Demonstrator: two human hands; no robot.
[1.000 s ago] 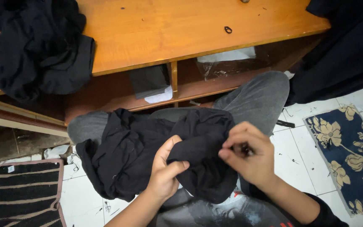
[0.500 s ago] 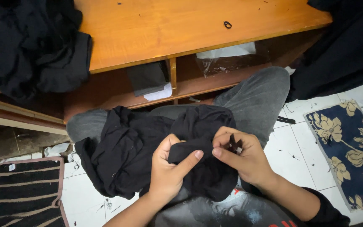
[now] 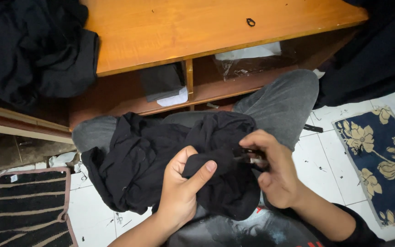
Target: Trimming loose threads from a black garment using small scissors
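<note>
While our left hand (image 3: 179,192) pinches a fold of the crumpled black cloth garment (image 3: 161,160) on our lap, our right hand (image 3: 275,169), just beside it, grips small dark snips (image 3: 251,158), which could nick fabric if the fold slackens.

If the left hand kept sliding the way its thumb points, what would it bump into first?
Probably the right hand: the left hand, pinching the black garment, has its thumb aimed right, across the cloth, toward those fingers.
</note>
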